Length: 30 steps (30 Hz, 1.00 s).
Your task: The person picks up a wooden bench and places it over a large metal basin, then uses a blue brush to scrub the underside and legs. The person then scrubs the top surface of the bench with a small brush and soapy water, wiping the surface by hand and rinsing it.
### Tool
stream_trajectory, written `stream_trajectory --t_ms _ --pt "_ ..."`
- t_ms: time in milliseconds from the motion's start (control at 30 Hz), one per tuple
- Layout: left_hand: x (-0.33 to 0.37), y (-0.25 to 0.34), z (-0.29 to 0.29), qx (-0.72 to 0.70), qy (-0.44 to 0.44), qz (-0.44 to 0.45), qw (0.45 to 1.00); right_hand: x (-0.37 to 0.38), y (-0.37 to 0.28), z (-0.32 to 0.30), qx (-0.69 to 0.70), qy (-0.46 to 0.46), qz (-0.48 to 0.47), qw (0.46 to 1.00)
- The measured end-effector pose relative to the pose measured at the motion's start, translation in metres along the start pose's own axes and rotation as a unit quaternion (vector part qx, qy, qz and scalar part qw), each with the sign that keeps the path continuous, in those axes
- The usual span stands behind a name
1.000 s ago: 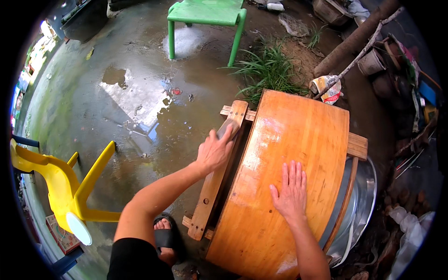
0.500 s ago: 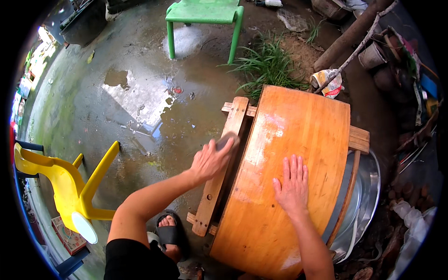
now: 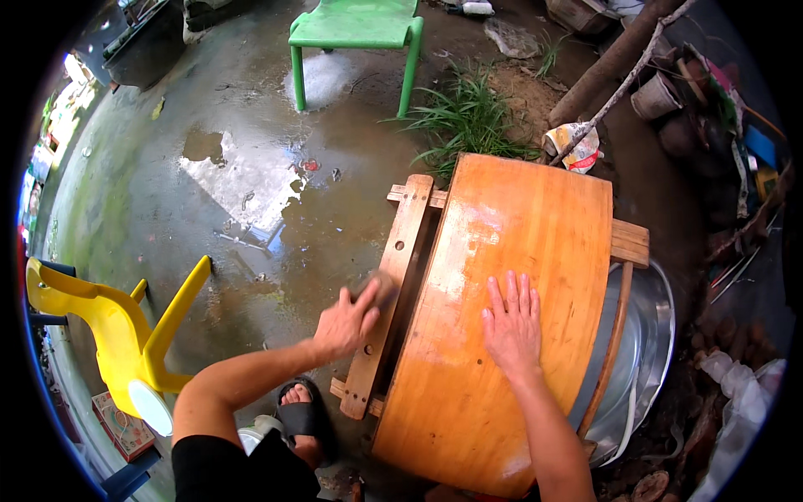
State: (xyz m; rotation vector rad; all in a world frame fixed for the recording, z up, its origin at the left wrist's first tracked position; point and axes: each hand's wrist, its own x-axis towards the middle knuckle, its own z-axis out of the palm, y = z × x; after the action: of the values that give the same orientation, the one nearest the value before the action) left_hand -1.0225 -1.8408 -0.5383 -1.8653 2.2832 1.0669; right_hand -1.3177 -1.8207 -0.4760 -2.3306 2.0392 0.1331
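Note:
A varnished wooden tabletop (image 3: 519, 217) lies before me, its orange-brown surface shiny with wet patches. Along its left side runs a narrow wooden rail (image 3: 407, 213) with round holes, set apart from the top by a dark gap. My left hand (image 3: 339, 322) is closed around a small brown-grey block (image 3: 381, 289), pressing it on that rail; motion blurs the block, so its exact kind is unclear. Flat on the tabletop, right of its middle, rests my right hand (image 3: 513, 322), fingers stretched out and holding nothing.
A metal basin (image 3: 661, 335) sits beneath the table's right side. A yellow chair (image 3: 109, 326) is at left, a green chair (image 3: 355, 29) at the far side. Grass (image 3: 468, 117) grows beyond the table. The concrete floor (image 3: 251, 335) is wet. Branches and clutter fill the right.
My left hand has slid the block along the rail toward me. My right hand stays flat on the tabletop. The whole view has shifted slightly.

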Motion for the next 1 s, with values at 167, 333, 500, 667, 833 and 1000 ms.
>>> stream_trajectory --t_ms 167,333,500,667,833,1000 --pt "-0.011 0.07 0.01 0.011 -0.052 0.112 0.992 0.002 0.002 0.003 0.007 0.016 -0.002 1.0" --pt "0.167 0.123 -0.014 -0.045 0.261 0.036 0.964 0.003 -0.006 0.002 0.033 0.008 -0.004 0.999" --pt "0.193 0.113 -0.021 0.165 0.24 0.101 0.951 0.001 -0.007 0.002 0.037 0.009 -0.008 0.999" --pt "0.014 0.064 0.026 0.065 0.035 0.215 0.974 0.0 0.001 0.004 0.046 0.01 0.018 0.999" --pt "0.072 0.093 0.0 0.029 0.053 0.123 0.991 0.0 0.002 0.003 0.047 0.025 0.015 0.998" --pt "0.201 0.126 -0.032 -0.007 0.245 0.051 0.968 0.005 -0.011 0.01 0.053 0.045 -0.005 0.998"
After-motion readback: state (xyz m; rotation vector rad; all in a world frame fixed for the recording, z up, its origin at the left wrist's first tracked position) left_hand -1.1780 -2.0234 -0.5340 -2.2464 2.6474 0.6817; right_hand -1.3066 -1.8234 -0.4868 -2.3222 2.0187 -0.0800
